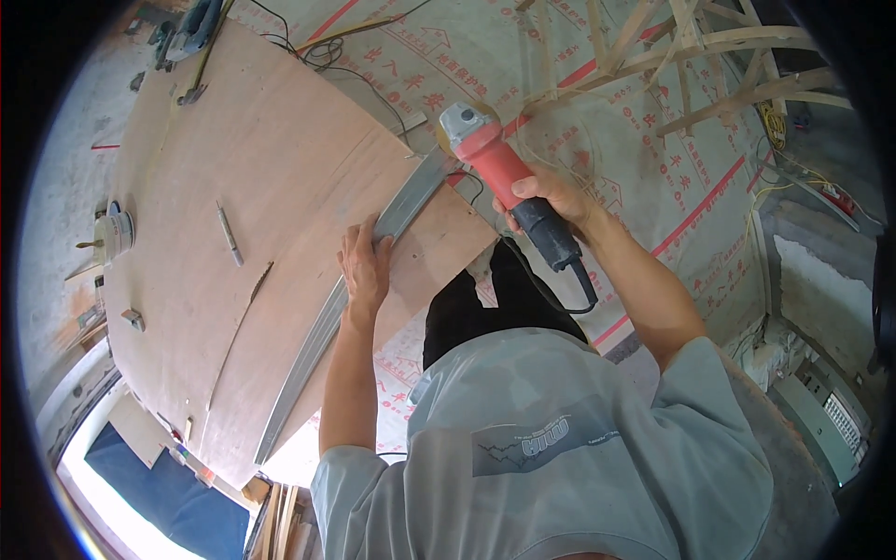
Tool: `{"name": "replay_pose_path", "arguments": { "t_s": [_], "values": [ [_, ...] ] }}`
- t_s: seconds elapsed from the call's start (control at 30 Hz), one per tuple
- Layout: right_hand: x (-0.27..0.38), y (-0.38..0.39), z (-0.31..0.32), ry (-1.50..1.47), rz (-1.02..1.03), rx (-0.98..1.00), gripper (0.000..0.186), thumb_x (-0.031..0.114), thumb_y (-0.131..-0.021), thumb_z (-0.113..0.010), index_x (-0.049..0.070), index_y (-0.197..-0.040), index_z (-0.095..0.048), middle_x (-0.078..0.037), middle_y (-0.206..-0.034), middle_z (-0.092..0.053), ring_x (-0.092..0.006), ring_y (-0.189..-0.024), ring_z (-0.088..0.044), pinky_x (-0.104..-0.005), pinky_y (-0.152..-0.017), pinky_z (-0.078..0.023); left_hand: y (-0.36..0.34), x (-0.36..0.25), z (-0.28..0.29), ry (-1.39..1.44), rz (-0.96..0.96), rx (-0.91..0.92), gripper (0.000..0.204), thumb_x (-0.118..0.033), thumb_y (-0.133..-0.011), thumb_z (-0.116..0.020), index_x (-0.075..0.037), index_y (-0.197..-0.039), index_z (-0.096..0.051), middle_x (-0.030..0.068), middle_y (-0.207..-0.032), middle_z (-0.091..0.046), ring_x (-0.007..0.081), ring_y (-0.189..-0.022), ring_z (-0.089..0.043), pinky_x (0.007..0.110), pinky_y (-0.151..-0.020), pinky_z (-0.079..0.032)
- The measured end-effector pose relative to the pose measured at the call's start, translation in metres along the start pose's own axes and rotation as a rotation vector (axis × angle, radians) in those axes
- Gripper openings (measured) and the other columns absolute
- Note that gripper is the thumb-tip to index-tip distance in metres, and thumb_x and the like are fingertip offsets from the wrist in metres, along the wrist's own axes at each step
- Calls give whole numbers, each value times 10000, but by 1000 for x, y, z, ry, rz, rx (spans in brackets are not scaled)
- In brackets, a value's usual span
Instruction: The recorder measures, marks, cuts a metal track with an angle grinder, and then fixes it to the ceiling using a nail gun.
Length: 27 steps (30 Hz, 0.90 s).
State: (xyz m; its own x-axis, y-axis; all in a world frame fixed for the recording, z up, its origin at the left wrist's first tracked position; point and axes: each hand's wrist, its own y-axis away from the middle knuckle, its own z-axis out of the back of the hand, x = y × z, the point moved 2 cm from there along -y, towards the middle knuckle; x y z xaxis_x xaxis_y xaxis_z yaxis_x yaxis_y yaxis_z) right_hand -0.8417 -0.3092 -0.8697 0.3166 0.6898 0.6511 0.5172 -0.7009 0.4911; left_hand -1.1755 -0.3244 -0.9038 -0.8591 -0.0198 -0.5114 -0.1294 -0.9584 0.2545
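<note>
My right hand [558, 201] is wrapped round a red and black angle grinder [502, 171] with a silver head. Its disc, partly hidden by the head, sits by the far end of a long grey metal channel [317, 336]; whether they touch I cannot tell. The channel lies across the right part of a large plywood board [299, 168]. My left hand [364, 266] grips the channel nearer its far end, fingers over the top and thumb at its right side. The grinder's black cord loops down beside my legs.
On the board lie a marker pen [229, 235], a thin dark strip [252, 299] and a small metal piece [133, 319]. A power tool [191, 33] is at the far left corner. Wooden curved framing [709, 47] stands far right. Cables [322, 51] trail over the printed floor covering.
</note>
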Motion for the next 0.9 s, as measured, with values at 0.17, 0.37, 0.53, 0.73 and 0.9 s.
{"name": "replay_pose_path", "arguments": {
  "t_s": [0.17,0.37,0.53,0.73,0.9],
  "values": [
    [1,12,11,17,-8,-69,625,402,-840,-683,7,-1295,-517,-99,-956,-644,-155,-677,-654,-295,-633,-555,-1,2,2,-3,-4,7,482,-193,-907,-698,-122,-1373,-592,129,-1165,-597,309,-1091,-574,466,-952,-400],
    [6,25,46,-197,-8,-101,510,384,-885,-654,21,-1229,-559,-108,-968,-663,-168,-723,-670,-313,-629,-571,1,5,2,6,-46,-18,495,-188,-897,-704,-122,-1375,-594,132,-1138,-603,313,-1060,-577,455,-935,-404],
    [13,32,77,-161,18,-159,525,405,-897,-647,32,-1253,-551,-101,-978,-660,-159,-712,-665,-293,-629,-569,-1,5,1,7,-66,-26,497,-192,-894,-704,-121,-1373,-595,129,-1119,-605,309,-1043,-582,447,-922,-403],
    [16,31,56,-182,-34,-114,524,416,-879,-651,34,-1225,-557,-95,-962,-664,-170,-688,-661,-296,-611,-553,-2,3,2,25,-45,-2,497,-197,-902,-692,-122,-1382,-587,131,-1088,-599,306,-1019,-581,449,-921,-401],
    [8,16,31,-76,-48,-21,653,402,-841,-673,30,-1350,-506,-89,-976,-626,-149,-711,-628,-289,-651,-531,-3,4,2,35,-38,7,498,-199,-900,-694,-122,-1380,-586,130,-1094,-600,304,-1025,-582,450,-921,-401]
  ]
}}
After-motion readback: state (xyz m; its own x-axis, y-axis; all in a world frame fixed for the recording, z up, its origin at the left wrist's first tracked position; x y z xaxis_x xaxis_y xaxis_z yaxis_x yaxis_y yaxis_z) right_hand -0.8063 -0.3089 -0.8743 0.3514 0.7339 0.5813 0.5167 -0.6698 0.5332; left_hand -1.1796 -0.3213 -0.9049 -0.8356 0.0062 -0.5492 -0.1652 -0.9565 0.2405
